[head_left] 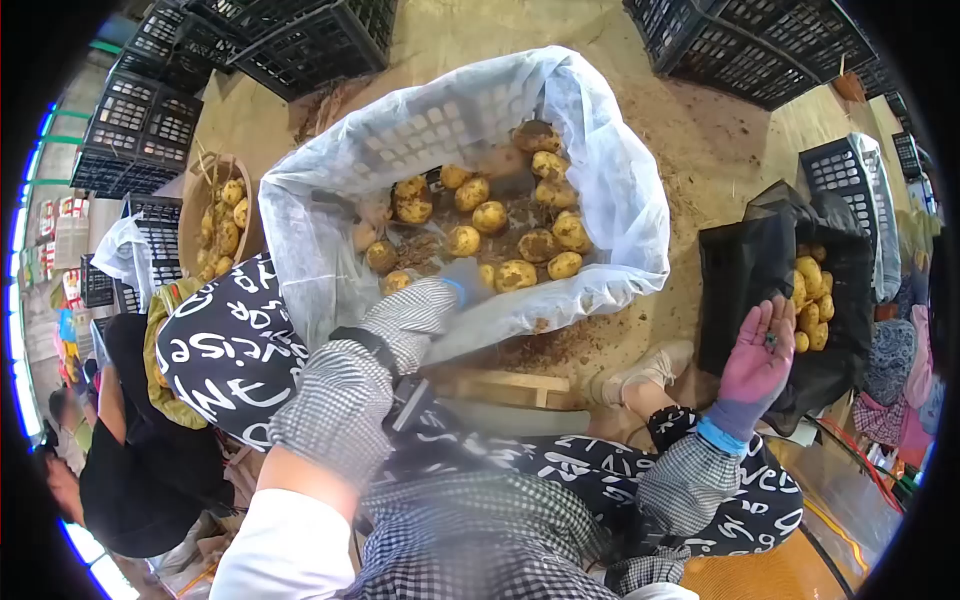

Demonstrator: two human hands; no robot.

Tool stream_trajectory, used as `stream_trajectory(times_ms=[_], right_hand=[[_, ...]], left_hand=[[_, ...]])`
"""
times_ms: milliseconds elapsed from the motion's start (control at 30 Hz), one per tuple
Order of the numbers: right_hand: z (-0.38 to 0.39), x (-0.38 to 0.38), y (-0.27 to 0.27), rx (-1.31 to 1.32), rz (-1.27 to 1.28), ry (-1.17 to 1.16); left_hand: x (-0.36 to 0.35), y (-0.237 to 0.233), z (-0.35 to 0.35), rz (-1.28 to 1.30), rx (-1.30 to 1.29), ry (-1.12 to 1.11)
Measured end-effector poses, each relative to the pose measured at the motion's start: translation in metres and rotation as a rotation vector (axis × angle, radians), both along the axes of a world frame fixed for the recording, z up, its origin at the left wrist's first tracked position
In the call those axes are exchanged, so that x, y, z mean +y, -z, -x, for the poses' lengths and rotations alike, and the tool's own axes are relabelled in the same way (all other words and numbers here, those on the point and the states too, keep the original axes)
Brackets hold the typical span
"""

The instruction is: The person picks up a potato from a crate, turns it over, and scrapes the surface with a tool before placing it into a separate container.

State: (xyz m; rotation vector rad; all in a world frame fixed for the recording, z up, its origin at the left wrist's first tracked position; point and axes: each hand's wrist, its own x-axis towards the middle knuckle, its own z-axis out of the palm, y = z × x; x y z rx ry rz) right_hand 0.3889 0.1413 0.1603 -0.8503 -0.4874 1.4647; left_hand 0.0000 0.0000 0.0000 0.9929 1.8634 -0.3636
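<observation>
Yellow potatoes (489, 217), many caked with soil, lie spread over the bottom of a crate lined with white plastic (640, 215). My left hand (466, 277), in a greyish glove and checked sleeve, reaches over the near rim beside the potatoes there. Motion smears its fingers, so I cannot make out whether they hold one. At the right, my right hand (757, 360), in a pink and purple glove, is palm up with its fingers stretched out. It holds no potato and is in front of a black-lined crate (722, 285) containing cleaner-looking potatoes (812, 300).
A basket of potatoes (228, 225) stands left of the white-lined crate. Stacked black crates (310, 45) are at the back left, others (765, 50) at the back right. Soil litters the floor (690, 150). A person in black (140, 450) is at the far left.
</observation>
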Motion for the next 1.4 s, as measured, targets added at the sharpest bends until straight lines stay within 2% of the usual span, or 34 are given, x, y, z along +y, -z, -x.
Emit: stream_trajectory(times_ms=[33, 67, 100, 167, 200, 300, 400, 500, 633, 667, 733, 767, 800, 867, 933, 967, 1000, 1033, 1067, 1167, 1200, 1267, 1333, 1367, 1400], right_hand=[[0.004, -0.008, -0.005, -0.055, 0.019, -0.006], [0.011, -0.014, -0.012, -0.110, 0.031, -0.013], [0.040, 0.001, 0.012, -0.117, 0.000, -0.013], [0.055, -0.015, -0.007, -0.289, 0.070, -0.015], [0.064, -0.024, -0.016, -0.358, 0.059, -0.057], [0.098, -0.048, -0.020, -0.649, -0.059, -0.280], [0.132, -0.074, -0.016, -0.626, -0.090, -0.507], [0.153, -0.091, -0.021, -0.601, -0.177, -0.607], [0.147, -0.084, -0.005, -0.573, -0.333, -0.645], [0.145, -0.092, -0.009, -0.577, -0.225, -0.590], [0.136, -0.091, -0.025, -0.340, -0.036, -0.599], [0.133, -0.087, -0.030, -0.222, 0.051, -0.601], [0.133, -0.085, -0.030, -0.240, 0.051, -0.518], [0.127, -0.076, -0.028, -0.119, 0.036, -0.513], [0.121, -0.070, -0.021, -0.052, 0.010, -0.524], [0.123, -0.070, -0.020, -0.029, 0.016, -0.531], [0.125, -0.071, -0.019, -0.010, 0.024, -0.537], [0.128, -0.070, -0.018, 0.008, 0.030, -0.545], [0.133, -0.071, -0.022, -0.075, 0.102, -0.516], [0.130, -0.067, -0.016, -0.090, 0.050, -0.586], [0.130, -0.068, -0.015, -0.118, 0.063, -0.542], [0.121, -0.067, -0.008, -0.091, 0.102, -0.552], [0.122, -0.068, -0.004, -0.109, 0.106, -0.560], [0.126, -0.070, -0.004, -0.146, 0.092, -0.561], [0.131, -0.072, -0.011, -0.184, 0.074, -0.560]], left_hand=[[-0.012, 0.014, -0.006, -0.056, 0.006, -0.075], [-0.015, 0.007, -0.011, -0.117, 0.015, -0.151], [0.014, 0.012, 0.024, -0.175, -0.033, -0.165], [0.010, -0.014, 0.031, -0.146, -0.274, -0.203], [0.006, -0.006, 0.035, -0.149, -0.570, -0.458], [0.014, -0.017, 0.044, -0.167, -1.247, -1.070], [0.035, -0.109, 0.021, -0.191, -1.477, -0.945], [0.037, -0.155, -0.015, -0.169, -1.789, -0.796], [0.028, -0.194, -0.049, -0.305, -1.629, -0.533], [0.033, -0.207, -0.046, -0.289, -1.538, -0.437], [0.047, -0.203, -0.021, -0.330, -1.378, -0.266], [0.055, -0.194, -0.002, -0.562, -1.325, -0.256], [0.067, -0.166, 0.029, -0.552, -1.111, -0.316], [0.080, -0.122, 0.080, -0.487, -0.626, -0.390], [0.067, -0.124, 0.082, -0.295, -0.106, -0.019], [0.052, -0.010, 0.118, -0.354, -0.067, 0.026], [0.045, -0.025, 0.094, -0.287, 0.055, 0.054], [0.035, -0.006, 0.079, -0.335, 0.122, 0.072], [0.035, -0.002, 0.070, -0.234, -0.021, -0.074], [0.005, 0.060, 0.041, -0.609, 0.143, -0.263], [0.015, 0.046, 0.042, -0.494, 0.061, -0.282], [0.017, 0.023, 0.046, -0.631, -0.440, -0.209], [0.028, -0.029, 0.043, -0.586, -0.860, -0.496], [0.037, -0.065, 0.033, -0.461, -1.019, -0.827], [0.040, -0.082, 0.031, -0.370, -1.218, -0.977]])
